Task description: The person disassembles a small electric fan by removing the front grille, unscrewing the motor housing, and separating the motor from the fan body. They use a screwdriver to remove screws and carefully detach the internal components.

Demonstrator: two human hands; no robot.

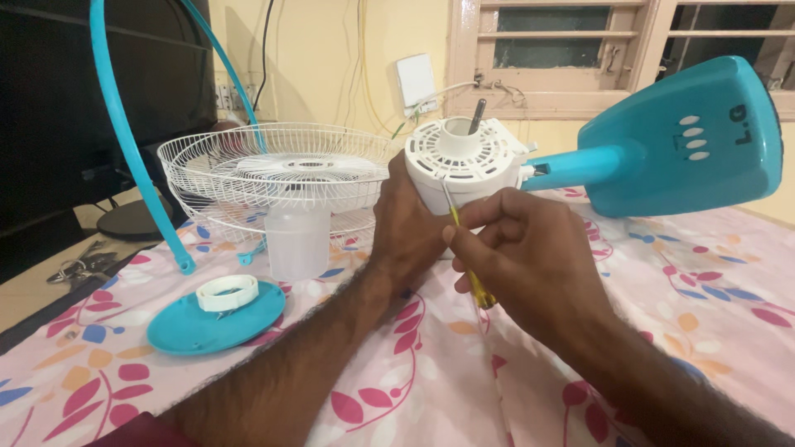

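Note:
A white fan motor housing [464, 157] lies face-up on the floral cloth, with a metal shaft [476, 116] sticking out of its centre. It joins a teal neck and teal fan base [691, 136] at the right. My left hand [407, 223] wraps the housing's left side and steadies it. My right hand [517, 252] grips a yellow-handled screwdriver [474, 277], whose thin blade reaches up to the housing's front rim.
A white wire fan guard [273, 170] rests at the left with a translucent white cap [296, 240] before it. A teal round cover [217, 319] carries a white ring [226, 292]. A teal rim band [124, 141] arcs upward. Keys [79, 266] lie far left.

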